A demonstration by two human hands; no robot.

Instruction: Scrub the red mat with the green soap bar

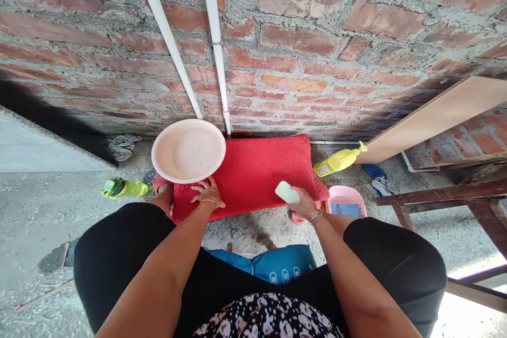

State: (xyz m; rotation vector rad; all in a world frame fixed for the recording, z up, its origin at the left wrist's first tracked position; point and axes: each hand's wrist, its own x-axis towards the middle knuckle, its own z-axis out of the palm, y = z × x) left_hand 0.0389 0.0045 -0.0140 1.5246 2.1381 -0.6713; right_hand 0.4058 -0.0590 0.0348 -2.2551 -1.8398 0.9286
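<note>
A red textured mat (261, 169) lies across a low support in front of me. My left hand (206, 194) rests on its near left part with fingers spread, just below a pale pink basin (189, 150) that sits over the mat's left end. Over the right part of the mat, my right hand (304, 204) grips a pale green rounded block (287, 192), its exact kind not clear. Only one end of the block shows past my fingers; its underside is hidden, so I cannot tell whether it touches the mat.
A yellow pump bottle (338, 161) stands beyond the mat's right end, near a pink tub (345, 195) with something blurred inside. On the left are a green bottle (124, 188) and a grey cloth (122, 146). Behind rises a brick wall (277, 58) with white pipes (217, 58).
</note>
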